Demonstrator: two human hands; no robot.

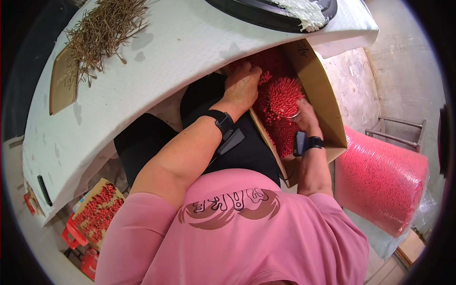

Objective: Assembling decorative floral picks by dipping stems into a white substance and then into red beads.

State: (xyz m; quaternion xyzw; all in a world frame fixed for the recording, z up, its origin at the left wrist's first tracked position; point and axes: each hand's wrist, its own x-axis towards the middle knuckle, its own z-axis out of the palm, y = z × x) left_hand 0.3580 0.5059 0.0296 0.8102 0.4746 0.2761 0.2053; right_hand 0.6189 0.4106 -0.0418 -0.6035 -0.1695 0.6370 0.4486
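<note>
A deep cardboard box (327, 90) stands by my lap, partly under the table's edge, with many small red berry-like pieces (285, 137) inside. Over them, my right hand (308, 118) is closed on the lower side of a dense round bunch of red berry stems (282, 95). A pale rim shows where the fingers meet the bunch. My left hand (242, 88) reaches into the box's far left part, fingers bent and pressed together. A few red pieces show beside its fingertips; what it pinches is hidden.
A white-covered table (166, 52) curves across the front. On it lie brown thin stems (107, 28), a tan tray (63, 83) and a black round dish (280, 14). At right sits a big plastic-wrapped red bundle (380, 180); at lower left, a board of red berries (99, 211).
</note>
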